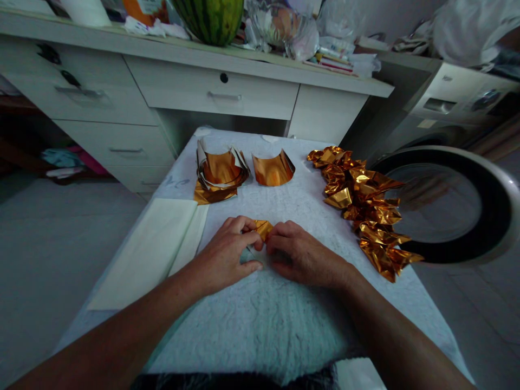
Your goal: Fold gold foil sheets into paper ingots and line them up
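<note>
A small piece of gold foil paper (263, 229) is between my hands, low over the middle of the cloth-covered table. My left hand (233, 249) has its fingertips curled on the foil's left side, with the thumb apart from them. My right hand (298, 252) is closed on the foil's right edge, and its fingertips are partly hidden. Beyond the hands stands a curled stack of gold foil sheets (221, 168), with a single curled foil sheet (274, 169) to its right. Several folded gold foil pieces (361, 200) lie heaped along the table's right side.
Flat cream paper sheets (142, 249) lie at the table's left. A white desk (182, 54) borders the far side, carrying a watermelon (209, 19) and a glass bowl (276, 24). The washing machine's open round door (439, 203) sits close to the table's right edge.
</note>
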Demonstrator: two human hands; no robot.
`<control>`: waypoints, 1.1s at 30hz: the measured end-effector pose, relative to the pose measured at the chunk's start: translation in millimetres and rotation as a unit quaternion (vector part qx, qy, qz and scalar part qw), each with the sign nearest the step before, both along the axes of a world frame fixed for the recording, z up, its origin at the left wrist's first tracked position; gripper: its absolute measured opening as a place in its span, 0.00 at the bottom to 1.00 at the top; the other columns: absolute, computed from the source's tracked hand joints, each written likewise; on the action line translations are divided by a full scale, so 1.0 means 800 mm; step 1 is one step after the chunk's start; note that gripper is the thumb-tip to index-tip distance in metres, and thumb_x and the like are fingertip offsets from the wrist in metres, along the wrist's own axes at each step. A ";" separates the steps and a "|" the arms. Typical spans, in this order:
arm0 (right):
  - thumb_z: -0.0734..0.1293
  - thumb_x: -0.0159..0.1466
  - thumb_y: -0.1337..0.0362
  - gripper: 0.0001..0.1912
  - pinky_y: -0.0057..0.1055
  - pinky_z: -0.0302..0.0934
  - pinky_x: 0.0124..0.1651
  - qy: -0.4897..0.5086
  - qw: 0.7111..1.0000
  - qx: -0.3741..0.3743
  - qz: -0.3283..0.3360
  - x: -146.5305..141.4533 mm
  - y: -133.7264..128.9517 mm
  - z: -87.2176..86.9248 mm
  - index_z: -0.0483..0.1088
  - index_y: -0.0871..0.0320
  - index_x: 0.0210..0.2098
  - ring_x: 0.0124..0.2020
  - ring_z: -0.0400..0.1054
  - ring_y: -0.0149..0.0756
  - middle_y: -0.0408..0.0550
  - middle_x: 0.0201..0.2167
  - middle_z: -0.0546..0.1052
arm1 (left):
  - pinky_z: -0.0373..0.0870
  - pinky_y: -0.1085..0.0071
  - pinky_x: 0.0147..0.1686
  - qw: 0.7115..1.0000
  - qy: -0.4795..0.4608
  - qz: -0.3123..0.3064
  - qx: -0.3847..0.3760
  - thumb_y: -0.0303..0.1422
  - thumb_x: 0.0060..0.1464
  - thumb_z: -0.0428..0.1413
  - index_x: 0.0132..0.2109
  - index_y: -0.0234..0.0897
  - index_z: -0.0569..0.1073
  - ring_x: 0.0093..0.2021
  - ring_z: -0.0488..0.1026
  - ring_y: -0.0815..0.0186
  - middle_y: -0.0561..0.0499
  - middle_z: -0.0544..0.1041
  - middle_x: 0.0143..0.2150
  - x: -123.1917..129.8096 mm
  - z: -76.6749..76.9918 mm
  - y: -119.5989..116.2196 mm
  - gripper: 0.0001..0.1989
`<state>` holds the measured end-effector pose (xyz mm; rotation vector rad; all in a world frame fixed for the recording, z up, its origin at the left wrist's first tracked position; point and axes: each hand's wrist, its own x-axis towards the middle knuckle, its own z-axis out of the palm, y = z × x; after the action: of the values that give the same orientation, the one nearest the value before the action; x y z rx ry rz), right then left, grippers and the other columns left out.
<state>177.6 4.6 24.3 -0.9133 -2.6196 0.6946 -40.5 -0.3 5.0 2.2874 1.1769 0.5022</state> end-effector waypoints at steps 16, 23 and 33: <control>0.67 0.63 0.72 0.06 0.36 0.56 0.48 -0.036 0.997 0.056 0.024 -0.004 -0.001 -0.001 0.74 0.59 0.40 0.44 0.66 0.37 0.49 0.42 0.74 | 0.63 0.54 0.57 1.000 0.001 -0.006 0.001 0.30 0.47 0.61 0.41 0.42 0.73 0.55 0.61 0.55 0.48 0.65 0.51 0.000 0.002 -0.001 0.12; 0.64 0.65 0.72 0.07 0.35 0.57 0.45 -0.022 0.999 0.046 0.010 -0.004 -0.002 -0.001 0.73 0.58 0.40 0.40 0.65 0.36 0.49 0.41 0.73 | 0.64 0.54 0.57 1.000 -0.007 -0.001 -0.008 0.30 0.46 0.63 0.39 0.42 0.73 0.54 0.62 0.56 0.49 0.65 0.51 0.000 0.001 0.000 0.11; 0.69 0.61 0.70 0.06 0.35 0.57 0.46 -0.012 1.000 -0.012 -0.016 -0.003 -0.002 0.002 0.70 0.58 0.39 0.41 0.63 0.37 0.47 0.38 0.71 | 0.65 0.54 0.54 1.000 -0.009 -0.001 0.007 0.26 0.53 0.59 0.33 0.42 0.77 0.52 0.64 0.57 0.50 0.68 0.48 0.003 0.000 -0.001 0.06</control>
<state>175.0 2.8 25.6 -0.9742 -2.6172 0.7121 -38.1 -1.1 4.9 2.2916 1.1656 0.5300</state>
